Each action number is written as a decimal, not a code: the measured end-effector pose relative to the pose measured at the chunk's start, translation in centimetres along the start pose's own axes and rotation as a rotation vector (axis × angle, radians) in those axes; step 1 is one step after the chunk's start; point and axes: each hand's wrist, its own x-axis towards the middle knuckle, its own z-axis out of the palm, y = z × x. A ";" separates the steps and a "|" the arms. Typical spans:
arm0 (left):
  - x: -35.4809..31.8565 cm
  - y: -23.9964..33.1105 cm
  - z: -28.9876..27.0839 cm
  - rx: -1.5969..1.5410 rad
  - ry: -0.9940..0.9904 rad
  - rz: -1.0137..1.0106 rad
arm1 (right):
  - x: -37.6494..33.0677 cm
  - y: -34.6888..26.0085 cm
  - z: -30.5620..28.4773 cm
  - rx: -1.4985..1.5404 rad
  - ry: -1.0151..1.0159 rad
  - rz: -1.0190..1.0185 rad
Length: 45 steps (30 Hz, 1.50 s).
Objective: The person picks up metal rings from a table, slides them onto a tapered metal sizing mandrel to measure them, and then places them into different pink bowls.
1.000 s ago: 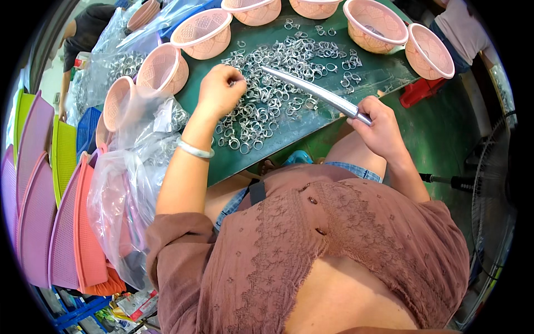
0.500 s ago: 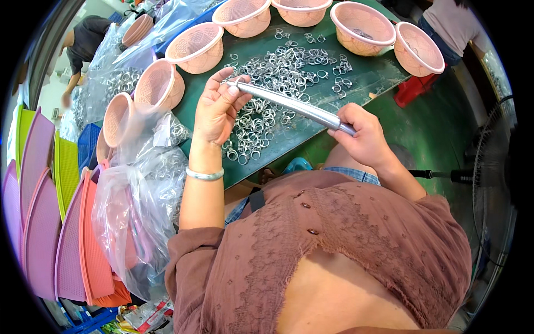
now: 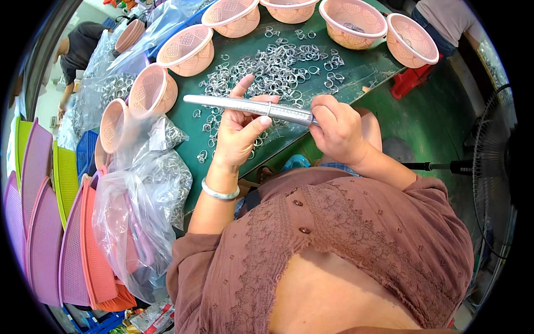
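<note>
The right hand (image 3: 338,129) has its grip clenched on the thick end of a long, tapering, silvery ring mandrel (image 3: 247,107), held level above the green table (image 3: 356,72). The left hand (image 3: 240,129) grips a small metal ring (image 3: 269,109) slid onto the mandrel, just left of the right grip. Loose silvery rings (image 3: 272,64) lie heaped beyond both grips.

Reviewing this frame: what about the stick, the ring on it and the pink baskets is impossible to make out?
- Tapered metal stick, head view: its thick end is hidden inside the right hand.
- Ring on the stick: partly covered by the left hand; too small to tell its fit.
- Stick markings: too small to read.
- Pink baskets: the top edge cuts some off; contents mostly unclear.
</note>
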 end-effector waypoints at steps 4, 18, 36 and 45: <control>0.0 -0.3 0.2 -0.005 0.018 0.002 | -0.1 0.1 -0.2 0.009 0.006 0.001; 7.1 -2.7 9.4 -0.029 0.102 0.016 | -1.9 3.5 -5.6 0.446 -0.013 0.529; 11.5 -2.5 7.7 -0.266 0.464 0.037 | -5.3 4.6 -7.8 0.322 -0.100 0.593; 4.7 3.5 -12.8 0.384 0.783 -0.115 | -3.7 5.0 -5.3 0.590 -0.167 0.668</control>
